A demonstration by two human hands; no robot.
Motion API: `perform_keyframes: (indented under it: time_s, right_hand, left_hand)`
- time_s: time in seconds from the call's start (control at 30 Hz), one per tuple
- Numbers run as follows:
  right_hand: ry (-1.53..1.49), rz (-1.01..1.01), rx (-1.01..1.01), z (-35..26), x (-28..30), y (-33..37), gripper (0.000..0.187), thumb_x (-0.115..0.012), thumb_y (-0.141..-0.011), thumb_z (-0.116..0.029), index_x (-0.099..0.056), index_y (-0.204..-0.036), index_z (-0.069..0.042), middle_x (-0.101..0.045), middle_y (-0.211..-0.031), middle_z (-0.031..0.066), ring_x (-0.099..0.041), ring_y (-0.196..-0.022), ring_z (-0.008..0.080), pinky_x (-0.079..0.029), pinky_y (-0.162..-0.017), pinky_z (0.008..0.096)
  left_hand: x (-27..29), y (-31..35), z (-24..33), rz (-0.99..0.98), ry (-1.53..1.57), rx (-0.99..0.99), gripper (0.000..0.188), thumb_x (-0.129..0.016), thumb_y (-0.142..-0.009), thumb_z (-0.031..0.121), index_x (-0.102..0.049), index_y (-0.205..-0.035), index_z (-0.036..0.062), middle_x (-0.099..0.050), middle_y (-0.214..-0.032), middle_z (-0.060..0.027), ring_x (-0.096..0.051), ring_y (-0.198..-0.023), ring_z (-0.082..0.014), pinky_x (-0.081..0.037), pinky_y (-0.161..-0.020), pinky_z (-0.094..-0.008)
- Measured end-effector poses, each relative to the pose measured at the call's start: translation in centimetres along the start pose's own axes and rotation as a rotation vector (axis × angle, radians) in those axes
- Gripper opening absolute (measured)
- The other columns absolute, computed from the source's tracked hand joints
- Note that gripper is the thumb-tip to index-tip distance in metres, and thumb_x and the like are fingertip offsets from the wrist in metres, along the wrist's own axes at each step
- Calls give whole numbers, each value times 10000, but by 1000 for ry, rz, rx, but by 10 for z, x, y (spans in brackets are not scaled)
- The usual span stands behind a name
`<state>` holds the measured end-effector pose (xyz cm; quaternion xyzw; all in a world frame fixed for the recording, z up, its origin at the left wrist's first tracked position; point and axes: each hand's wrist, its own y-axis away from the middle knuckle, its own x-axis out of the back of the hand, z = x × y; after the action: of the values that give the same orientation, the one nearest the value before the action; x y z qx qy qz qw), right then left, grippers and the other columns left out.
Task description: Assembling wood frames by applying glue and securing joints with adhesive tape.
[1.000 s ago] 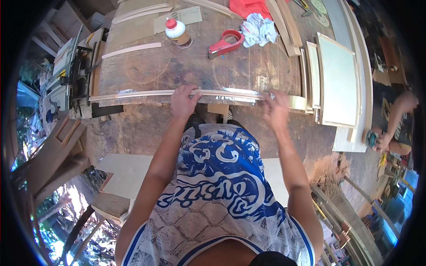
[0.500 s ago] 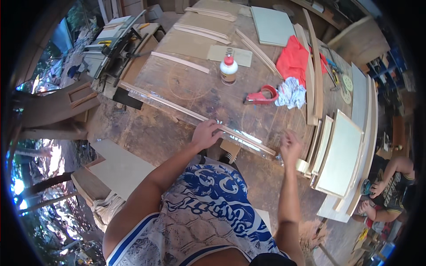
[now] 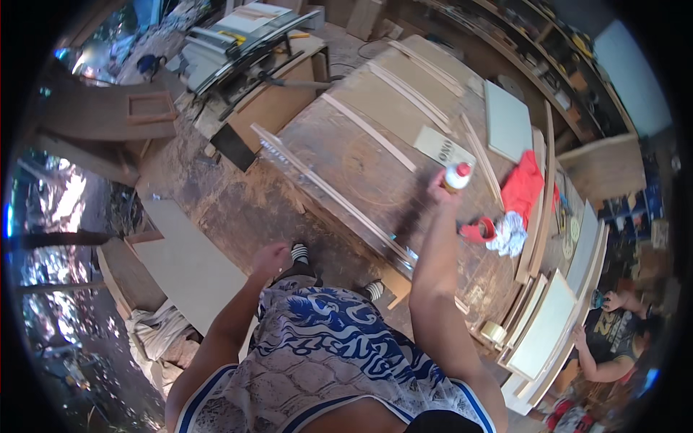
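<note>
Above the workbench point(image 3: 303, 133), a red-capped bottle point(image 3: 458, 176) is gripped by the right hand point(image 3: 440, 190), its contents hidden. Beyond lies a card point(image 3: 432, 142); rightward, a red tape dispenser point(image 3: 478, 231). The left hand point(image 3: 271, 258), blurred, fingers unclear, has left the edge strip point(image 3: 339, 202) since earlier.

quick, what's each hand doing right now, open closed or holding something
Left hand: blurred, open or closed cannot be told; nothing visible in it.
Right hand: closed around a white bottle with a red cap.
</note>
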<state>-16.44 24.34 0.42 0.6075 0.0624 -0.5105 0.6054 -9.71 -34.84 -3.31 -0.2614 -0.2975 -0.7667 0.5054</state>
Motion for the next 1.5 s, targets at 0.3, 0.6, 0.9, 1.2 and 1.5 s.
perform_keyframes:
  time_s: [0.3,0.6,0.9,1.2,1.5]
  right_hand:
    - [672,-940,402,115,-190,237,765,-822,-790,-186,-471,-1425,59,-545,-1434,260,-529,-1339,433,-424,-1137,614]
    - [934,-1372,1426,314,-285,345,715,-816,-818,-155,-488,-1420,49,-560,-1403,238,-564,-1284,377,-437,-1115,533]
    - [1289,-987,1526,506,-128,56,646,-804,-844,-106,-522,-1413,15,-612,-1337,203,-627,-1204,307,-490,-1059,441]
    - [1277,-411,336,503,-26,-80,684,-824,-810,-114,-460,-1387,-158,-572,-1302,97,-605,-1149,295,-566,-817,516]
    - [1503,-337,268,531,-4,-72,660,-822,-827,-110,-439,-1365,-133,-619,-1232,111,-653,-1098,262,-619,-751,435]
  left_hand:
    - [124,35,-294,-193,-339,842,432,-608,-914,427,-747,-1171,109,-713,-1200,-203,-669,-1136,-397,-533,-965,-508]
    - [101,-82,-247,-34,98,474,411,-628,-956,433,-740,-1207,127,-765,-1052,-140,-722,-1025,-324,-552,-892,-429]
    - [123,-68,-225,-60,8,394,314,-631,-909,329,-755,-1029,67,-735,-1034,-203,-704,-1021,-377,-549,-872,-469]
    - [157,17,-277,121,34,863,331,-637,-876,338,-775,-1048,91,-751,-1064,-187,-705,-1052,-364,-544,-926,-452]
    - [185,-259,-209,36,480,295,411,-605,-1008,350,-714,-1265,48,-757,-1125,-94,-681,-1065,-201,-513,-922,-335]
